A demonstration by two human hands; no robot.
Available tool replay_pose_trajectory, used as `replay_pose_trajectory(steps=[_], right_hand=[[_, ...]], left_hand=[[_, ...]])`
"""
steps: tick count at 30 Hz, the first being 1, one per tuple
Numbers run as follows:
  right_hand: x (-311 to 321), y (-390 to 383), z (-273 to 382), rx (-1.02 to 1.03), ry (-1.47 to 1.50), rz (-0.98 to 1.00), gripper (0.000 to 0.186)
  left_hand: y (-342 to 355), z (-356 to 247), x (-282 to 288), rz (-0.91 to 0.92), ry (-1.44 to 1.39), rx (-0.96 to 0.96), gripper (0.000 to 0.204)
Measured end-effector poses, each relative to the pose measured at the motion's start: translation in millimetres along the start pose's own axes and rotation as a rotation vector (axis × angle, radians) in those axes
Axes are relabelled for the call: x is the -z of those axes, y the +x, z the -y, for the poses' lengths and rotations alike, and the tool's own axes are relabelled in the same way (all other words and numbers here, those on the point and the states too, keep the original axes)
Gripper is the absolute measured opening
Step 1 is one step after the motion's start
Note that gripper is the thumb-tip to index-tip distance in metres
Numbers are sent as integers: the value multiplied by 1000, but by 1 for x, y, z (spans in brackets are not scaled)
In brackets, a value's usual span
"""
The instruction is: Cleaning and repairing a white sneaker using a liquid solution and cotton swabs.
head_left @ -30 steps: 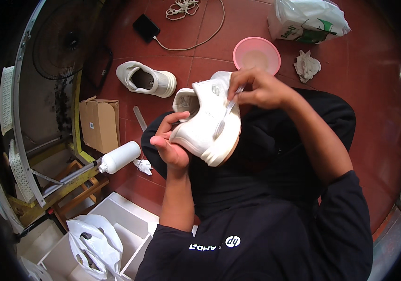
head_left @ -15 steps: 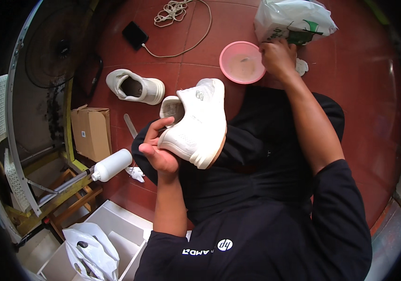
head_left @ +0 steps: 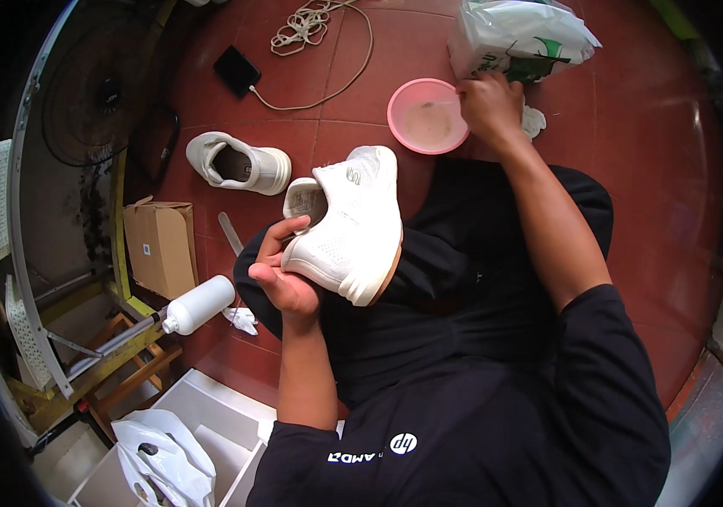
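My left hand (head_left: 290, 283) holds a white sneaker (head_left: 357, 215) by its heel end, tilted over my dark-trousered lap. My right hand (head_left: 488, 110) is at the right rim of a pink bowl (head_left: 426, 122) of cloudy liquid, its fingers curled; what they hold is hidden. Behind it a crumpled white tissue (head_left: 533, 122) is partly visible. The other white sneaker (head_left: 264, 167) lies on the floor to the left of the bowl.
On the red floor (head_left: 632, 169): a black phone (head_left: 236, 72) with coiled cable, a printed plastic bag (head_left: 522, 42), a cardboard box (head_left: 159, 249), a white bottle (head_left: 201, 304). Left are a fan (head_left: 108, 97) and metal frame (head_left: 40, 338); lower left, a white container (head_left: 252, 422) holding a bag.
My right hand has left the sneaker, where it held a slim white brush, and moved up and right to the pink bowl. My left hand still holds the sneaker. The view has shifted.
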State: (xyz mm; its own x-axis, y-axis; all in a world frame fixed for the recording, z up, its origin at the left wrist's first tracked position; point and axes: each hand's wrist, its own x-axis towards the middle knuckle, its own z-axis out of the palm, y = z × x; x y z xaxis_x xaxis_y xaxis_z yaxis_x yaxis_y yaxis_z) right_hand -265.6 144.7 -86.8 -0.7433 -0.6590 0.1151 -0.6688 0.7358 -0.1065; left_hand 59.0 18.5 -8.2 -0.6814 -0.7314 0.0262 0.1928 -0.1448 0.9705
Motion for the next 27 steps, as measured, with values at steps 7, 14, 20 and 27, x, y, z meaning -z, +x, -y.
replay_pose_trajectory(steps=[7, 14, 20, 27], right_hand=[[52, -23, -6, 2, 1024, 242, 17], [77, -54, 46, 250, 1293, 629, 12], [62, -56, 63, 367, 1331, 593, 16], [62, -56, 66, 396, 1379, 553, 17]], left_hand=[[3, -3, -5, -12, 4, 11, 91], [2, -5, -5, -3, -30, 31, 90], [3, -7, -8, 10, -9, 19, 89], [4, -5, -6, -1, 15, 11, 90]])
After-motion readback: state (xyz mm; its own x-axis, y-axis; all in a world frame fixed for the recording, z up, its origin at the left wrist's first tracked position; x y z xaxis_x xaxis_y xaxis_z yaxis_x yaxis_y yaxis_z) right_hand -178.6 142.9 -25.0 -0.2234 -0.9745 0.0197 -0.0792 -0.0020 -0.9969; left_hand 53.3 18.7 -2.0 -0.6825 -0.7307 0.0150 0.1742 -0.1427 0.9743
